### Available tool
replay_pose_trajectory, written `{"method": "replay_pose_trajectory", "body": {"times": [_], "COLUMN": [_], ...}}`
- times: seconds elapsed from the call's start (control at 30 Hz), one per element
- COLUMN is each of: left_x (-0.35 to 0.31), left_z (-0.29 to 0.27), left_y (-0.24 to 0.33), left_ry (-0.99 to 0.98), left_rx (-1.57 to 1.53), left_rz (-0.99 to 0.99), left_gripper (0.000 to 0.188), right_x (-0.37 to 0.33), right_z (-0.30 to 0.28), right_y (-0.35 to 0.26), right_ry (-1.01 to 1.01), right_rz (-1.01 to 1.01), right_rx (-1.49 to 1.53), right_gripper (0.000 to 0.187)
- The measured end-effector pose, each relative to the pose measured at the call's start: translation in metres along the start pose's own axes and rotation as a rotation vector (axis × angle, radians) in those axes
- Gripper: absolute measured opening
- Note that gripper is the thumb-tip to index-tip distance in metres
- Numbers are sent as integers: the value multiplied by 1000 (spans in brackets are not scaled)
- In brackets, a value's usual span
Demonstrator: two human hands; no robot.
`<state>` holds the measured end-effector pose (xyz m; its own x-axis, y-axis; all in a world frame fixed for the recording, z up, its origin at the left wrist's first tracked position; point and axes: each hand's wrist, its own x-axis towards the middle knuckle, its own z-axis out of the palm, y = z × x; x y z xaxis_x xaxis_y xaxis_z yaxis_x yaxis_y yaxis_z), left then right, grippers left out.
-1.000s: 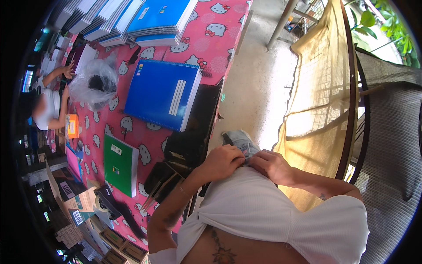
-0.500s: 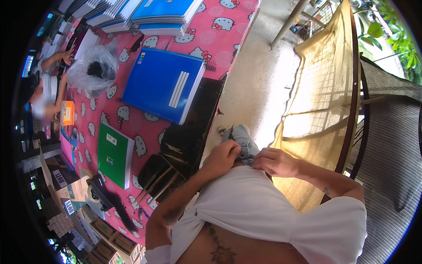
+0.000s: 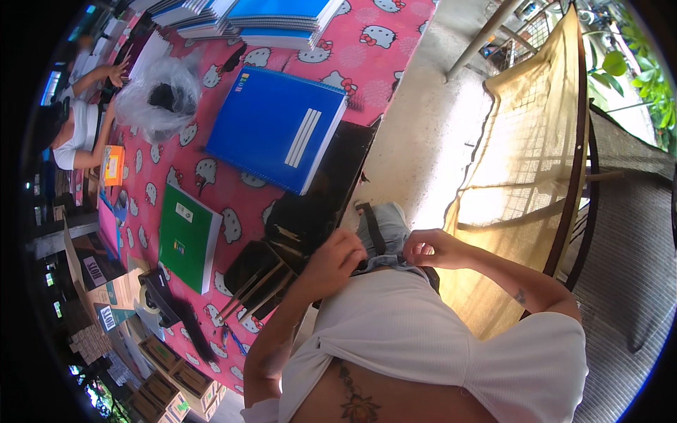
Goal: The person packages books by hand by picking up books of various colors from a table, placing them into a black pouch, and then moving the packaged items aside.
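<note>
Both my hands are at the waist of my blue jeans, just past the hem of my white shirt. My left hand has its fingers curled at the left side of the waistband. On the other side, my right hand is closed, fingers bent in against the thumb. What either hand pinches, if anything, is too small to make out. A dark strap runs down the front of the jeans between them. To the left, a blue spiral notebook and a green notebook lie on the table.
A pink patterned cloth covers the table. Stacked blue notebooks, a clear plastic bag, a tape dispenser and a black holder with sticks stand on it. Another person is at the far left. Yellow netting hangs at right.
My hands have moved apart along the waistband, the left one drawing back to the left. The view has shifted slightly, so the table appears a little further right.
</note>
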<state>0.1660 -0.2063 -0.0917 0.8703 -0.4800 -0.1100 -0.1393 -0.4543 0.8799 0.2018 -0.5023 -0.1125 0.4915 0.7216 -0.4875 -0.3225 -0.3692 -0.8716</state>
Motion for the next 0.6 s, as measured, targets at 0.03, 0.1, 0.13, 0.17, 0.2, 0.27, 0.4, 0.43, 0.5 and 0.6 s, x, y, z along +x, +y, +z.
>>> {"method": "replay_pose_trajectory", "body": {"times": [0.03,0.1,0.13,0.17,0.2,0.27,0.4,0.43,0.5,0.6], "left_x": [-10,-26,-34,-41,-50,-67,-99,-106,-126,-169], "left_z": [-12,-23,-26,-27,-25,-18,3,9,-1,-16], "left_y": [0,7,12,14,12,1,-5,-8,-8,14], "left_ry": [-22,-34,-97,-161,-145,-68,82,111,181,547], "left_rx": [-59,-119,-181,-243,-244,-229,-149,-99,-29,-147], "left_rz": [-107,-216,-331,-444,-447,-400,-295,-243,-198,-441], "left_gripper": [14,15,17,19,19,24,23,20,18,11], "right_x": [2,8,12,17,22,32,55,56,61,70], "right_z": [-2,-5,-5,-4,0,9,39,57,80,112], "right_y": [0,-1,-4,-9,-15,-31,-36,-46,-47,-50], "right_ry": [-3,-110,-117,-141,-171,-171,-241,-164,-159,-237], "right_rz": [-1,44,42,26,10,0,-142,-193,-228,-297], "right_rx": [-4,-29,-36,-57,-80,-99,-380,-391,-416,-499], "right_gripper": [27,31,31,32,33,32,25,19,16,18]}}
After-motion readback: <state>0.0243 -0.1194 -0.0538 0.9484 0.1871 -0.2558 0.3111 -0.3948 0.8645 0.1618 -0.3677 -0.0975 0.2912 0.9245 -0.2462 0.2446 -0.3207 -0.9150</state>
